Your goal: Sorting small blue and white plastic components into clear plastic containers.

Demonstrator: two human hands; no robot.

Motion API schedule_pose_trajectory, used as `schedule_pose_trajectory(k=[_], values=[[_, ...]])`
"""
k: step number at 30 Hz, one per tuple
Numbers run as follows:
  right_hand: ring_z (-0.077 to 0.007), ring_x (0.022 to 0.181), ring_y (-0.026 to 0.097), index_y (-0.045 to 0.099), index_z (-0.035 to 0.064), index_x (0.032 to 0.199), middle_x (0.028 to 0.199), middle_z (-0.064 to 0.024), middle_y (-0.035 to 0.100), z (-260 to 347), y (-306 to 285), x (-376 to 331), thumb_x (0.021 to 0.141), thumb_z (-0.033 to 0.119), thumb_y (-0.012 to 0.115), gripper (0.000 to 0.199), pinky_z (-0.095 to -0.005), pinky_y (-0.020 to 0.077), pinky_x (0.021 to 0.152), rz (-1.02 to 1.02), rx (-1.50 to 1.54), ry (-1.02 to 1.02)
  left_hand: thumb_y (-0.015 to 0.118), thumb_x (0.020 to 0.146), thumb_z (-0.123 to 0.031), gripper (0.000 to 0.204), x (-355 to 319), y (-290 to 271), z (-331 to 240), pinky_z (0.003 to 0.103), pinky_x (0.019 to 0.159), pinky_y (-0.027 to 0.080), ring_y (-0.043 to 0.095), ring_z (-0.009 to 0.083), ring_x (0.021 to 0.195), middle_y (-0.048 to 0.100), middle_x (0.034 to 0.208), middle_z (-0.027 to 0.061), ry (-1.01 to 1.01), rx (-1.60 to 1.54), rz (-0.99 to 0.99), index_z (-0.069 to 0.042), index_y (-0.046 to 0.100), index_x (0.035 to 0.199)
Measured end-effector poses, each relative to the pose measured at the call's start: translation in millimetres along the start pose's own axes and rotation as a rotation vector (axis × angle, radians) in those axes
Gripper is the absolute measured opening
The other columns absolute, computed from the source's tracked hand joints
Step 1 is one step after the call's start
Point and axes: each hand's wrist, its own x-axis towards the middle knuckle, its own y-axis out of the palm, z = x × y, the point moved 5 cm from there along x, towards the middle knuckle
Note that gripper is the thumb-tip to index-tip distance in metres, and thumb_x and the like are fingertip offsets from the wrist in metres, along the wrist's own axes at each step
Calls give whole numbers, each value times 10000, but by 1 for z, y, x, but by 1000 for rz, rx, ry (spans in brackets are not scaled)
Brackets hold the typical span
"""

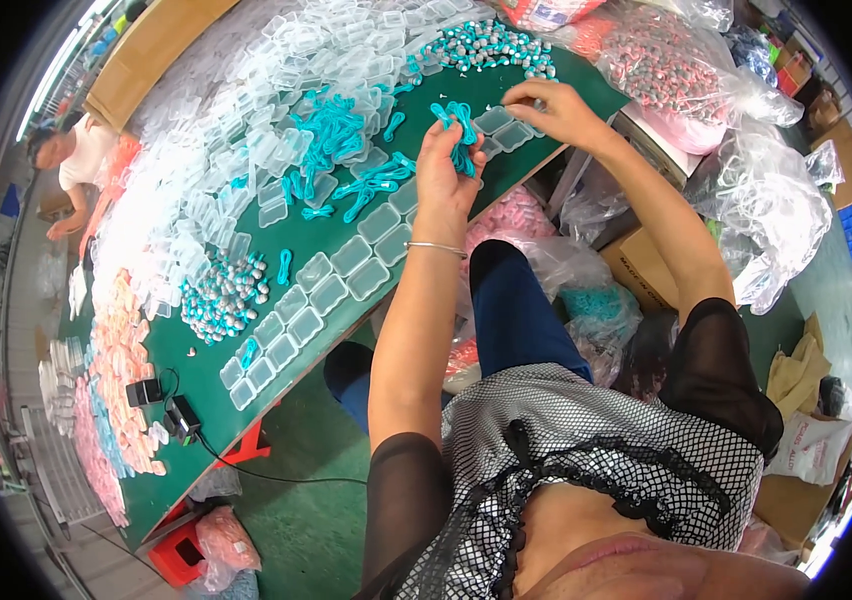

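Observation:
My left hand (445, 178) is closed around several coiled teal cables (454, 112), which stick up past its fingers above the table's near edge. To its right, my right hand (558, 112) reaches over the far end of a row of small clear plastic boxes (508, 128). Its fingers are bent and close together; what they hold, if anything, is too small to make out. The row of open boxes (328, 295) runs along the near edge of the green table (361, 345). A single teal cable (249, 353) lies in a box toward the left end.
Behind the row are a pile of teal cables (331, 130), a big heap of clear boxes (216, 150), and grey-and-teal small parts (226, 295). Black adapters (182, 417) trail a cord off the table. Bagged parts (661, 60) stand right. Another person (96, 165) is at far left.

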Motion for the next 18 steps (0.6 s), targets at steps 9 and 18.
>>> schedule_pose_trajectory(k=[9, 18], values=[[-46, 738, 553, 634, 11, 1057, 876, 7, 627, 17, 40, 7, 839, 121, 674, 247, -207, 473, 653, 76, 766, 626, 605, 881, -147, 280, 1, -8, -3, 274, 576, 444, 563, 187, 831, 586, 998, 49, 52, 110, -27, -137, 495, 1138], [-288, 869, 592, 563, 57, 904, 891, -87, 592, 7, 24, -3, 701, 1, 661, 232, -386, 482, 738, 245, -215, -5, 615, 864, -128, 291, -7, -16, -7, 268, 546, 435, 572, 181, 777, 598, 1009, 66, 5, 108, -25, -118, 500, 1131]])
